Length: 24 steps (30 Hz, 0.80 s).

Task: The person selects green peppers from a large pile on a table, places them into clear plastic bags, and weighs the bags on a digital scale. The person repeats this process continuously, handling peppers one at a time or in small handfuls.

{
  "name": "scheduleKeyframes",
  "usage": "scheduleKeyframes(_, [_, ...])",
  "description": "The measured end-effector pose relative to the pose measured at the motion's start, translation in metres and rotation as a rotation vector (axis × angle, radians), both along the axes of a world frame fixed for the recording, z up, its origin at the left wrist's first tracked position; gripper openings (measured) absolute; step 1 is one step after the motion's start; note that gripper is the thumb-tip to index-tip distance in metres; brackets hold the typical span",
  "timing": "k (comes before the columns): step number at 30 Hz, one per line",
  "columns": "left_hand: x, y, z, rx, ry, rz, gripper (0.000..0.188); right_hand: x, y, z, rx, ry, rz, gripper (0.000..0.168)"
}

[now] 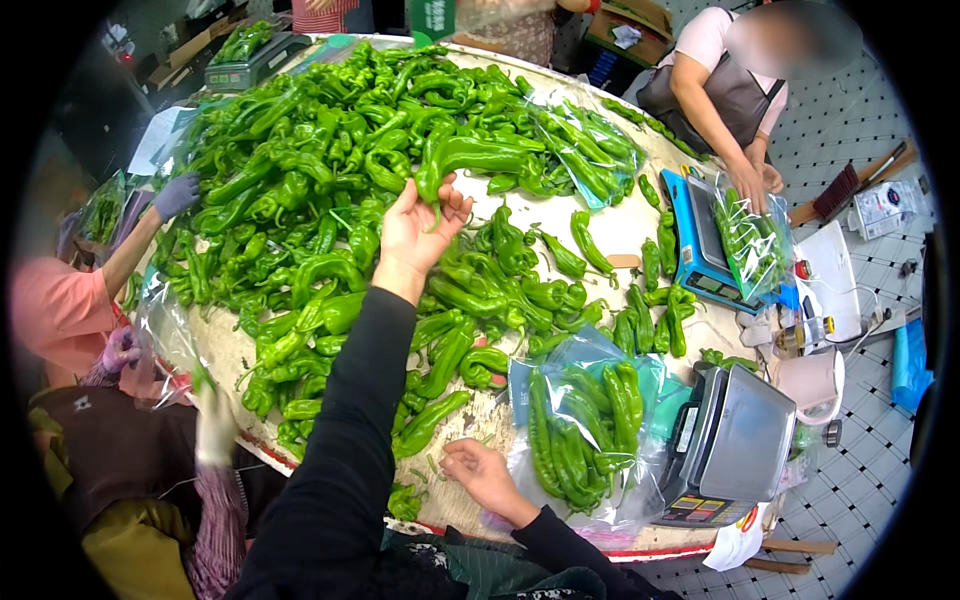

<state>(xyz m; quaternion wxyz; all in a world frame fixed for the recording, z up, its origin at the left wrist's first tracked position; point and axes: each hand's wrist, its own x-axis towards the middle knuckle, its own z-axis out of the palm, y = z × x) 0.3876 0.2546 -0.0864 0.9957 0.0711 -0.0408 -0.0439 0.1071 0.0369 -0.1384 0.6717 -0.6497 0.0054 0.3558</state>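
My left hand (424,225) reaches palm up over a heap of green peppers (300,150) on the round, worn white table (600,525). Its fingers hold long green peppers (480,154), stems hanging by the palm. My right hand (480,472) is low over the near edge, fingers loosely bent and apart, nothing seen in it. Just right of it lies a clear plastic bag (585,435) with several long peppers inside. A digital scale (742,442) with a bare metal pan stands right of that bag. Loose peppers (510,292) lie between my hands and beyond.
A co-worker's hands (754,180) touch a pepper bag (754,240) on a blue scale (701,232). Another filled bag (589,150) lies at the back. At left are a gloved hand (178,196), a white-gloved hand (216,424) and an open bag (161,330). A pink pitcher (810,386) stands right.
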Motion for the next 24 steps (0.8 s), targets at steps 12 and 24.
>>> scheduleKeyframes(12, [-0.146,-0.074,0.059,0.221,-0.173,-0.093,0.049,0.026,-0.028,0.120,0.159,-0.469,-0.377,0.031])
scheduleKeyframes(24, [-0.274,-0.154,0.098,1.750,-0.590,0.559,0.050,-0.010,-0.069,0.153,0.353,-0.683,-0.651,0.047])
